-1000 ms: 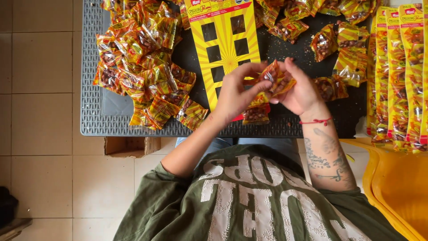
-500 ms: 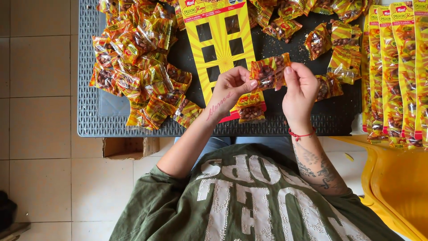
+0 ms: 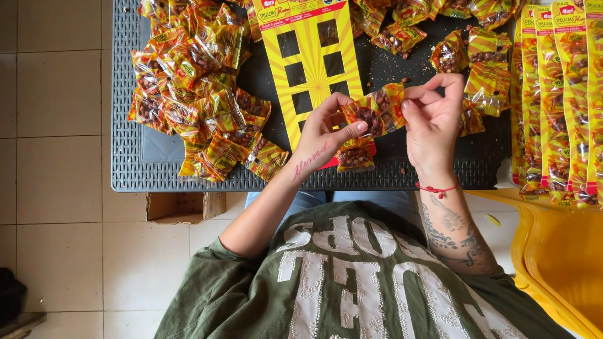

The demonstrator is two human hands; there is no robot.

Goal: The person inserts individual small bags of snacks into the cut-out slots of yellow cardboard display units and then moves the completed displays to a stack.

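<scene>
One packet (image 3: 375, 110) of nuts is pinched between both my hands, my left hand (image 3: 328, 129) closed on its left end and my right hand (image 3: 432, 116) closed on its right end, just above the near edge of the black table (image 3: 188, 179). Beneath it lies the yellow card (image 3: 312, 63) with a packet already fixed at its bottom (image 3: 355, 156). A heap of packets (image 3: 195, 88) sits to my left, filled cards (image 3: 559, 94) to my right.
</scene>
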